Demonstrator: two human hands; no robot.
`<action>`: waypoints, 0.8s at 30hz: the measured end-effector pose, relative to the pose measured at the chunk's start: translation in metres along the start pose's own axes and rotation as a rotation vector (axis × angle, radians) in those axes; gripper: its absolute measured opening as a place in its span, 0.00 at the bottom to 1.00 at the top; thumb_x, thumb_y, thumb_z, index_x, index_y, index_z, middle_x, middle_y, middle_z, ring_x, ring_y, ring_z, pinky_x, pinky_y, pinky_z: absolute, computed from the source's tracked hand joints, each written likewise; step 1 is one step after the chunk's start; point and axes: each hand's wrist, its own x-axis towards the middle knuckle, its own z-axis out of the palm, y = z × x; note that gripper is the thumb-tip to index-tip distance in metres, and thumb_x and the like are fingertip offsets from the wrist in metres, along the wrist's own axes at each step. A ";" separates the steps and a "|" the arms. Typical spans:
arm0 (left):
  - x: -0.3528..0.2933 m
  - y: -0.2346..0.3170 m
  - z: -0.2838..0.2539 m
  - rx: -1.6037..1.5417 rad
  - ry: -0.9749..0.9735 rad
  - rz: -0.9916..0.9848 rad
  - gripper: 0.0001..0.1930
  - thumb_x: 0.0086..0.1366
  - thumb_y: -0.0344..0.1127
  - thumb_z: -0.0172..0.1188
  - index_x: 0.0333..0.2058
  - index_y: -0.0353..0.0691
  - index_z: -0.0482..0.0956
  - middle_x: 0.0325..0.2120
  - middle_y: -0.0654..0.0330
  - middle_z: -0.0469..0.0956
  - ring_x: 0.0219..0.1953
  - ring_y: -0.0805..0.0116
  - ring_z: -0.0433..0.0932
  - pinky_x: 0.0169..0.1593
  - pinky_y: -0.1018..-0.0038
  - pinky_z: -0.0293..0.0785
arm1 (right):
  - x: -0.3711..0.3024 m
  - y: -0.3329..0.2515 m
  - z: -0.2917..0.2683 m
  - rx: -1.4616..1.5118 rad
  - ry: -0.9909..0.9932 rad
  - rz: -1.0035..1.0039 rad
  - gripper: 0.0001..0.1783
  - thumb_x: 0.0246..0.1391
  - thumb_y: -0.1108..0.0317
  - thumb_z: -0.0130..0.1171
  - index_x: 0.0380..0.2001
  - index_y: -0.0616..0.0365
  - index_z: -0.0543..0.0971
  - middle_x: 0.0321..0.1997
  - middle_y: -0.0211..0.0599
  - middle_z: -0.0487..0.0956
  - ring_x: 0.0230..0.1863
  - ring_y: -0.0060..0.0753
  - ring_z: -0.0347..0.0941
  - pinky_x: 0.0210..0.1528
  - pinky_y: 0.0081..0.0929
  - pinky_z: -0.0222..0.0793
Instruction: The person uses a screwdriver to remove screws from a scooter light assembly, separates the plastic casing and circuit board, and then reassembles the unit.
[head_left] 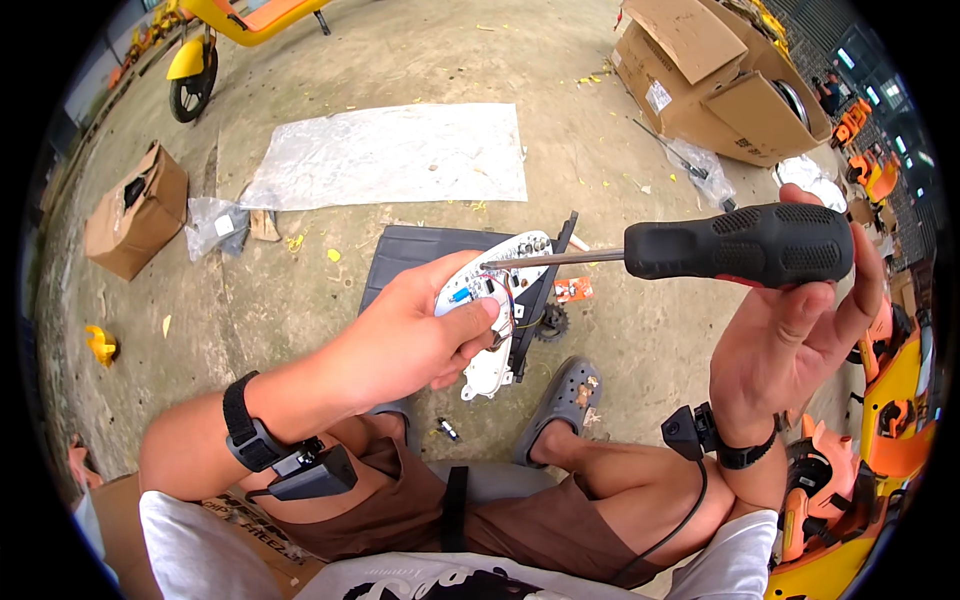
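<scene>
My left hand (pixel 425 325) is closed round a white circuit board (pixel 515 250) with a blue component, small metal parts and thin wires on it. Part of a white plastic housing (pixel 487 375) hangs below my fingers, and my thumb presses on the board's near side. In my right hand (pixel 790 340) is a screwdriver (pixel 740 245) with a thick black textured handle, held at its end between fingers and thumb. Its long shaft points left, and the tip appears to meet the board just above my left thumb; actual contact is hard to tell.
Beneath the board lies a dark flat panel (pixel 400 255) on the concrete, with a black gear-like part (pixel 552 322) beside it. A clear plastic sheet (pixel 390 155) is spread farther off. Cardboard boxes (pixel 140 215) stand left and far right; a yellow scooter (pixel 195 65) stands at the back.
</scene>
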 end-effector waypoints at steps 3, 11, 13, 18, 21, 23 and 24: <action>0.000 -0.001 0.001 0.011 0.020 0.025 0.12 0.71 0.33 0.49 0.51 0.40 0.69 0.19 0.68 0.67 0.16 0.80 0.61 0.19 0.80 0.58 | -0.001 0.002 0.001 0.008 0.027 0.025 0.27 0.64 0.52 0.49 0.62 0.48 0.58 0.58 0.56 0.69 0.58 0.44 0.69 0.55 0.40 0.71; 0.000 0.008 0.004 -0.013 0.148 0.210 0.15 0.72 0.34 0.48 0.55 0.41 0.65 0.22 0.67 0.65 0.18 0.81 0.61 0.20 0.82 0.62 | 0.005 0.002 0.002 0.192 0.155 0.191 0.28 0.68 0.55 0.44 0.64 0.58 0.57 0.47 0.43 0.73 0.35 0.25 0.69 0.38 0.28 0.68; 0.003 0.010 0.002 -0.076 0.195 0.211 0.11 0.72 0.36 0.48 0.50 0.42 0.67 0.23 0.66 0.67 0.19 0.79 0.62 0.21 0.80 0.62 | 0.006 0.004 0.001 0.195 0.208 0.214 0.29 0.69 0.56 0.42 0.65 0.63 0.56 0.41 0.40 0.74 0.29 0.24 0.67 0.34 0.27 0.67; 0.002 0.013 -0.002 -0.229 0.372 0.320 0.08 0.72 0.40 0.48 0.43 0.43 0.66 0.26 0.63 0.70 0.20 0.76 0.65 0.22 0.79 0.61 | 0.007 0.004 0.006 0.343 0.235 0.328 0.26 0.68 0.57 0.40 0.59 0.68 0.59 0.40 0.44 0.74 0.24 0.26 0.68 0.27 0.28 0.69; -0.001 0.015 -0.005 -0.260 0.436 0.416 0.10 0.72 0.41 0.47 0.45 0.43 0.66 0.32 0.59 0.73 0.23 0.75 0.67 0.23 0.79 0.62 | 0.004 0.004 0.010 0.382 0.146 0.440 0.22 0.66 0.60 0.45 0.55 0.66 0.64 0.36 0.42 0.74 0.23 0.25 0.69 0.24 0.24 0.68; -0.002 0.019 -0.006 -0.258 0.487 0.484 0.11 0.73 0.42 0.46 0.45 0.42 0.66 0.35 0.58 0.74 0.25 0.74 0.69 0.24 0.79 0.62 | -0.005 0.011 0.010 0.377 0.029 0.476 0.21 0.65 0.61 0.47 0.54 0.66 0.64 0.36 0.41 0.74 0.23 0.25 0.70 0.22 0.23 0.68; -0.003 0.018 -0.010 -0.240 0.484 0.511 0.13 0.73 0.43 0.44 0.45 0.40 0.65 0.39 0.56 0.74 0.29 0.73 0.71 0.25 0.78 0.63 | -0.005 0.007 0.020 0.345 0.033 0.517 0.21 0.63 0.63 0.49 0.53 0.65 0.65 0.36 0.40 0.74 0.23 0.26 0.71 0.21 0.22 0.67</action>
